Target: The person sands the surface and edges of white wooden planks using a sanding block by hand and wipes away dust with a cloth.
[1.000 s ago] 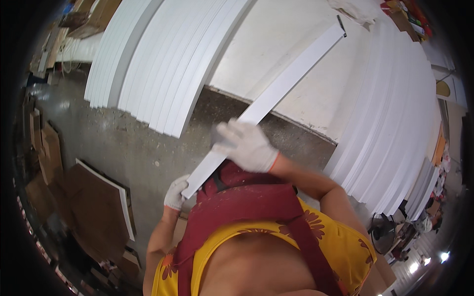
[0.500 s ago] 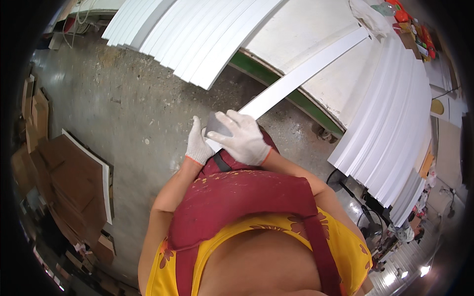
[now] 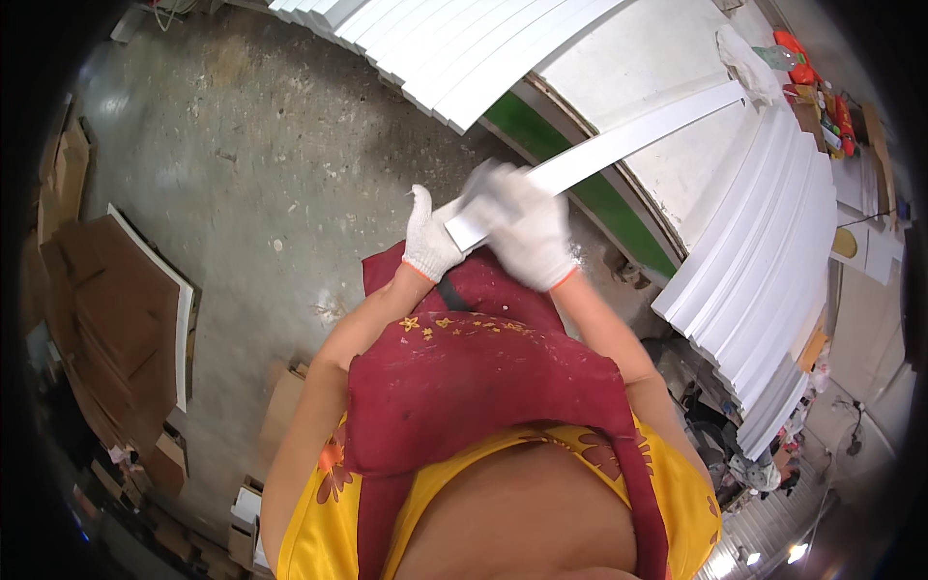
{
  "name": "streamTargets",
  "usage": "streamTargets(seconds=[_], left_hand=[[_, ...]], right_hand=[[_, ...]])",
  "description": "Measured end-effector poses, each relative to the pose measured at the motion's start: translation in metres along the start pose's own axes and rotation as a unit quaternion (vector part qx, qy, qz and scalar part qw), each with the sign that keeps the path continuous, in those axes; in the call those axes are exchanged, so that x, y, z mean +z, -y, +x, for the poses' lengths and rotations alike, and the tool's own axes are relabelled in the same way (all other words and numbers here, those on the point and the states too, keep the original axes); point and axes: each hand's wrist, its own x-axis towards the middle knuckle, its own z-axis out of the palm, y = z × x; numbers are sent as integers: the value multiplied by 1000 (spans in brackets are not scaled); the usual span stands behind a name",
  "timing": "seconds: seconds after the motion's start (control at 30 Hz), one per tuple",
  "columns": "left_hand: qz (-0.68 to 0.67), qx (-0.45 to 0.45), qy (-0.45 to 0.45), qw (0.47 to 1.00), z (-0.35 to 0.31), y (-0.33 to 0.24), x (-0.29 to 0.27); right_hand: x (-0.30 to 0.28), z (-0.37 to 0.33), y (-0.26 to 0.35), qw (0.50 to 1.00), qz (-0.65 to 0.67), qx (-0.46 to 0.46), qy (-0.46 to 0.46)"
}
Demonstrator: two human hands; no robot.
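A long flat white strip [image 3: 628,140] slants from the tabletop at upper right down to my waist. In its white knit glove, my left hand [image 3: 432,235] cups the near end of the strip from the left side, thumb sticking up and the other fingers partly hidden beneath. My right hand [image 3: 530,232], gloved as well and smeared by motion, lies over the strip just beyond that end. It grips a grey block [image 3: 478,188] that looks like a sanding sponge, pressed to or just above the strip's face.
Stacked white strips [image 3: 493,53] lie at the top, and another stack [image 3: 759,261] fans out on the right. Between them is the white tabletop [image 3: 667,174] with a green side. Brown boards [image 3: 116,309] lean at left. A crumpled white cloth [image 3: 744,63] sits by the strip's far end.
Both hands have moved up and right in the view. My right hand with the grey block has slid along the strip, baring its near end. The whole view has shifted too.
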Motion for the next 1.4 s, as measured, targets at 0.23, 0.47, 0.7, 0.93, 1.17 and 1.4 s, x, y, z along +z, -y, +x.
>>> streamTargets(seconds=[0.23,0.47,0.7,0.93,1.17,1.4], left_hand=[[5,6,-28,1000,8,-5,-19],[95,48,-81,991,17,7,2],[-42,17,128,991,18,7,-27],[95,11,-94,991,27,11,16],[230,4,-127,965,22,-2,16],[618,-105,-99,773,62,19,68]], right_hand=[[10,-1,24,998,-19,57,31],[5,-3,-2,998,-2,50,25],[-4,0,28,997,16,-20,75],[-11,-20,-93,965,-143,153,-156],[-7,-23,-1,996,37,-43,-63],[-56,-56,-187,908,-195,298,-219]])
